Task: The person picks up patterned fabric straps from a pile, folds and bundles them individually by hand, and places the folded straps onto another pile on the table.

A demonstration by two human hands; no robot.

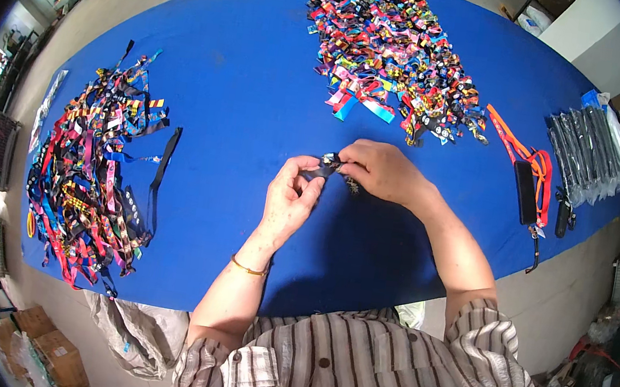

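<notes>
Striped shirt cloth (351, 361), brown on pale, fills the bottom of the frame nearest us, with our two bare forearms rising from its rolled sleeves. Around our left wrist sits a thin gold-coloured bracelet (248, 269). Near the centre of the frame, above the blue table (240, 69), our hands meet at a small dark strap piece (328, 162). Our left hand (290, 199) pinches its left side between thumb and fingers; our right hand (386, 170) has its thumb and fingertips closed together at its right end, though we cannot tell exactly what they grip there. Just below the right fingers hangs a small pale patterned bit, too small for us to make out.

At the left of the frame we have a loose heap of multicoloured straps (86, 189), with a black strap (166, 160) along its right edge. A denser pile of short, looped, colourful straps (390, 45) covers the upper middle. Toward the right lie an orange lanyard (509, 134), a black pouch (525, 190) and a row of dark, plastic-wrapped packs (587, 154).
</notes>
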